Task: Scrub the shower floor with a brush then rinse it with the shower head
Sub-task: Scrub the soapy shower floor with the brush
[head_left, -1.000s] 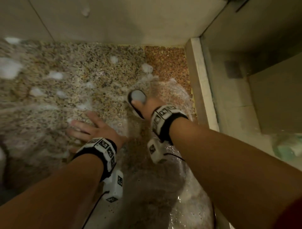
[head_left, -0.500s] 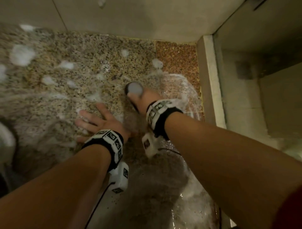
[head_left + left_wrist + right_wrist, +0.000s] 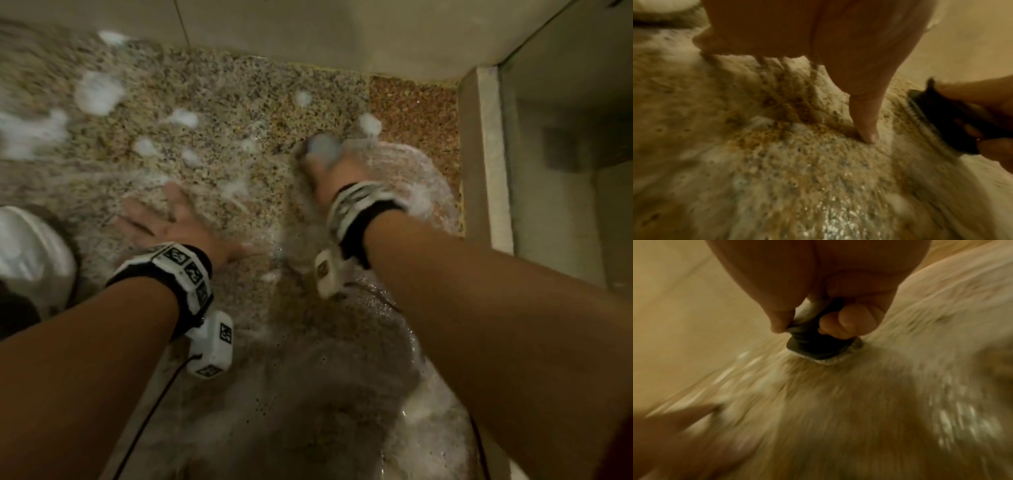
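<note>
The shower floor (image 3: 212,102) is speckled stone, wet and dotted with white foam (image 3: 97,92). My right hand (image 3: 329,174) grips a dark scrub brush (image 3: 320,147) with a grey top and pale bristles, pressed onto the floor near the right kerb. The right wrist view shows my fingers curled round the brush (image 3: 818,345). My left hand (image 3: 171,219) lies flat on the wet floor with fingers spread, left of the brush. The left wrist view shows its thumb (image 3: 865,123) on the floor and the brush (image 3: 937,120) at right. The shower head is not in view.
A pale raised kerb (image 3: 486,154) bounds the floor on the right. A tiled wall (image 3: 308,31) runs along the far side. A white rounded object (image 3: 30,253) sits at the left edge. Water pools on the near floor (image 3: 325,394).
The right hand and brush have moved away from me, toward the far wall, and are motion-blurred. The left hand stays flat on the floor. The view has shifted.
</note>
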Action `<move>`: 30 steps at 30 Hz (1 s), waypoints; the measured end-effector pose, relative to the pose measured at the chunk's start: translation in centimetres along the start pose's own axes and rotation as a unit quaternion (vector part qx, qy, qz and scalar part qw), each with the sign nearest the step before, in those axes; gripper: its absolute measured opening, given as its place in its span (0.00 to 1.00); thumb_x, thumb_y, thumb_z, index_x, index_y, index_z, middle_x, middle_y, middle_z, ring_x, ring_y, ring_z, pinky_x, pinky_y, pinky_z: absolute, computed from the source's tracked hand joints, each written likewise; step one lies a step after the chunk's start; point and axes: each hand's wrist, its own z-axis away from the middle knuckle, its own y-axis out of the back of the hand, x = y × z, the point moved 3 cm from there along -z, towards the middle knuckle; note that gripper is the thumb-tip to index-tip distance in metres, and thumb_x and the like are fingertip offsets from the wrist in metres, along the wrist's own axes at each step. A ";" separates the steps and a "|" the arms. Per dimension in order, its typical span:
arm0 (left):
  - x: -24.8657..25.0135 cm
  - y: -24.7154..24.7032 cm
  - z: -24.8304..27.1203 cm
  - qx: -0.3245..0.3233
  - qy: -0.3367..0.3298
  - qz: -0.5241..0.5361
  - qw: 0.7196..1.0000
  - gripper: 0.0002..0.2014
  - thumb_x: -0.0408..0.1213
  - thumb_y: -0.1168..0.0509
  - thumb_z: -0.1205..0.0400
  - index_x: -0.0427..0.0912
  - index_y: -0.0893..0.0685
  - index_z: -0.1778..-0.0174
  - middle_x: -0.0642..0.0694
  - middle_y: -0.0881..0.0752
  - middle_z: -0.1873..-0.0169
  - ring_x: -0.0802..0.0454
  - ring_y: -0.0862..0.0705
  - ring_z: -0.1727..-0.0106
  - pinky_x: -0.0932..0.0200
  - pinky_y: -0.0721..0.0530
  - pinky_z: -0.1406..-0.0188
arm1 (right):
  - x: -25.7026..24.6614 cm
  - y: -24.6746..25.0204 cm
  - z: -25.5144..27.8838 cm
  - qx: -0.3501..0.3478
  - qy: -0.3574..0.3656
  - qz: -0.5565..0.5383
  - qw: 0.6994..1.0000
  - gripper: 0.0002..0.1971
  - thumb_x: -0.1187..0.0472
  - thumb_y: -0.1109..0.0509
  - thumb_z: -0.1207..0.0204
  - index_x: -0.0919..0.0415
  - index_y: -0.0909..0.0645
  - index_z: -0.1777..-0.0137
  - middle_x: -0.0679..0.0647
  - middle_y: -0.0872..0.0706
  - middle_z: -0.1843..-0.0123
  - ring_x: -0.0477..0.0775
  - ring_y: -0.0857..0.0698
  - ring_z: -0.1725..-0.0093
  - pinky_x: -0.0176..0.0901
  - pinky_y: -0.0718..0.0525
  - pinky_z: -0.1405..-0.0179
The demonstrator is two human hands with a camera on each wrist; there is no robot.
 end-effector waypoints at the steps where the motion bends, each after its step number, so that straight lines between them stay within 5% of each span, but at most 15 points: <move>1: -0.3 0.1 -0.2 0.000 0.011 -0.003 1.000 0.77 0.76 0.21 0.40 0.61 0.75 0.13 0.35 0.76 0.14 0.27 0.70 0.12 0.18 0.51 0.17 | -0.9 -2.3 1.1 -0.061 0.027 0.040 0.997 0.22 0.46 0.42 0.12 0.64 0.20 0.36 0.61 0.16 0.38 0.62 0.17 0.47 0.48 0.20 0.48; 4: -0.4 0.1 -0.2 0.006 0.030 -0.017 0.999 0.77 0.76 0.21 0.39 0.59 0.74 0.12 0.33 0.74 0.13 0.26 0.68 0.12 0.19 0.51 0.18 | 0.5 -4.0 2.8 -0.105 0.035 0.161 0.981 0.29 0.37 0.38 0.16 0.62 0.26 0.30 0.57 0.16 0.44 0.59 0.19 0.56 0.47 0.23 0.62; 8: 0.7 0.5 0.3 -0.001 0.032 0.000 0.999 0.77 0.69 0.17 0.37 0.56 0.72 0.11 0.33 0.74 0.13 0.25 0.68 0.12 0.19 0.52 0.17 | 5.0 3.3 0.2 0.050 -0.041 0.120 0.991 0.33 0.32 0.38 0.19 0.62 0.21 0.33 0.59 0.14 0.43 0.62 0.16 0.54 0.43 0.25 0.63; 10: 1.5 0.7 0.4 -0.005 0.027 -0.011 1.000 0.75 0.67 0.17 0.35 0.55 0.70 0.10 0.34 0.73 0.12 0.25 0.67 0.12 0.20 0.51 0.16 | 6.8 7.0 -1.2 0.107 -0.095 0.082 0.986 0.35 0.30 0.39 0.20 0.62 0.21 0.31 0.60 0.14 0.40 0.65 0.15 0.47 0.45 0.22 0.54; 15: 2.7 0.7 -0.3 -0.004 0.037 -0.035 0.999 0.79 0.71 0.18 0.39 0.50 0.72 0.10 0.33 0.72 0.12 0.23 0.63 0.11 0.22 0.49 0.16 | 10.1 12.5 -0.5 0.149 -0.188 0.074 0.968 0.29 0.32 0.45 0.15 0.60 0.22 0.46 0.60 0.17 0.60 0.61 0.19 0.64 0.49 0.24 0.65; 17: 2.9 0.7 -0.4 -0.002 0.041 -0.048 0.998 0.80 0.72 0.18 0.40 0.48 0.71 0.10 0.32 0.71 0.12 0.23 0.61 0.11 0.21 0.47 0.16 | 11.0 13.3 0.5 0.155 -0.187 0.099 0.965 0.23 0.42 0.48 0.09 0.56 0.23 0.27 0.64 0.14 0.44 0.64 0.14 0.50 0.50 0.18 0.53; 19: 3.0 0.9 -0.1 0.007 0.040 -0.053 0.998 0.80 0.72 0.18 0.40 0.45 0.70 0.10 0.30 0.68 0.11 0.21 0.58 0.11 0.20 0.45 0.16 | 11.7 13.9 0.7 0.166 -0.181 0.096 0.965 0.25 0.53 0.51 0.07 0.55 0.43 0.12 0.68 0.22 0.27 0.68 0.16 0.37 0.52 0.16 0.43; 21: 3.5 1.0 -0.1 0.009 0.041 -0.051 0.998 0.81 0.71 0.17 0.41 0.43 0.68 0.10 0.30 0.66 0.11 0.20 0.55 0.12 0.20 0.42 0.17 | 11.9 13.4 1.3 0.137 -0.183 0.151 0.962 0.30 0.60 0.51 0.08 0.54 0.59 0.10 0.71 0.28 0.22 0.69 0.17 0.34 0.59 0.15 0.38; 24: 4.6 1.5 0.3 -0.004 0.054 -0.026 0.998 0.82 0.71 0.17 0.41 0.41 0.68 0.09 0.28 0.62 0.11 0.20 0.53 0.12 0.21 0.42 0.17 | 12.5 12.0 3.0 0.122 -0.197 0.127 0.964 0.30 0.58 0.46 0.09 0.55 0.52 0.11 0.61 0.34 0.15 0.66 0.19 0.29 0.57 0.15 0.36; 27: 6.2 1.8 1.7 -0.025 0.055 -0.005 0.998 0.73 0.68 0.21 0.32 0.37 0.65 0.10 0.28 0.58 0.10 0.23 0.52 0.11 0.26 0.44 0.15 | 13.2 11.0 4.2 0.094 -0.212 0.171 0.958 0.30 0.67 0.51 0.09 0.62 0.60 0.11 0.60 0.45 0.11 0.66 0.23 0.25 0.57 0.17 0.33; 30: 7.0 1.0 1.5 -0.026 0.031 -0.039 0.998 0.71 0.65 0.21 0.29 0.34 0.65 0.10 0.29 0.64 0.11 0.23 0.57 0.11 0.25 0.48 0.14 | 12.2 11.2 2.8 0.103 -0.225 0.104 0.963 0.27 0.59 0.51 0.08 0.55 0.50 0.11 0.57 0.44 0.11 0.64 0.28 0.20 0.55 0.16 0.35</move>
